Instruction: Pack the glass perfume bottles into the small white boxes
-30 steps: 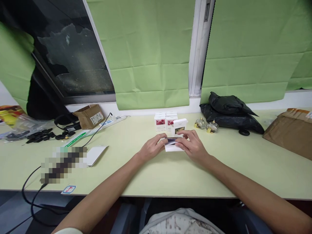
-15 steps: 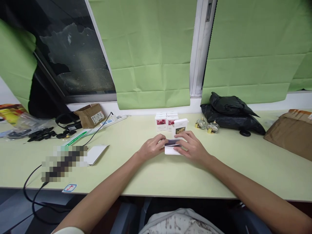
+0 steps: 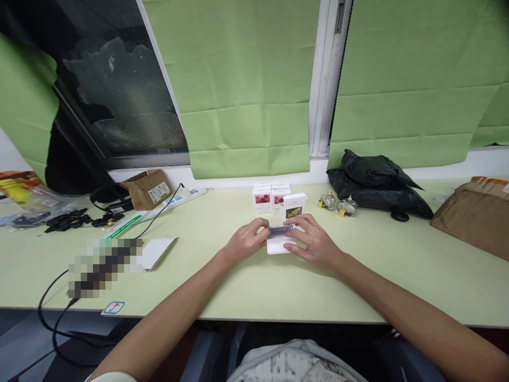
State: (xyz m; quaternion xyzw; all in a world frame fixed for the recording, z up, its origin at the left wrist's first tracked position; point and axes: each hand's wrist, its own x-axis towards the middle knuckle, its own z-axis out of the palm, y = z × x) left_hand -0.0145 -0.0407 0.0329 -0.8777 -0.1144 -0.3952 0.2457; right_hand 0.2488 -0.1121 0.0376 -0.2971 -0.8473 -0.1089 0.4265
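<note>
Between my two hands is a small white cardboard box (image 3: 277,245), its open end and pale flap facing me. My left hand (image 3: 247,240) grips its left side, fingers curled together at the edge. On the right side my right hand (image 3: 314,241) holds it, with thumb near the flap and fingers over the upper edge. Just behind stands an upright white box with a yellow-flower picture (image 3: 294,212). Farther back are several white boxes with red pictures (image 3: 262,200) in a block. Two glass bottles with gold parts (image 3: 347,208) lie to their right.
Black plastic bags (image 3: 374,185) and a brown parcel (image 3: 473,217) lie at the right. On the left are a folded white card (image 3: 158,252), a small open carton (image 3: 147,190), a power strip (image 3: 185,199), cables and black pieces (image 3: 68,219). The table's front edge runs below my forearms.
The box between my hands has shifted slightly left, and its flap and inside show more openly. My left fingers have drawn back a little to the left. Everything else stays put.
</note>
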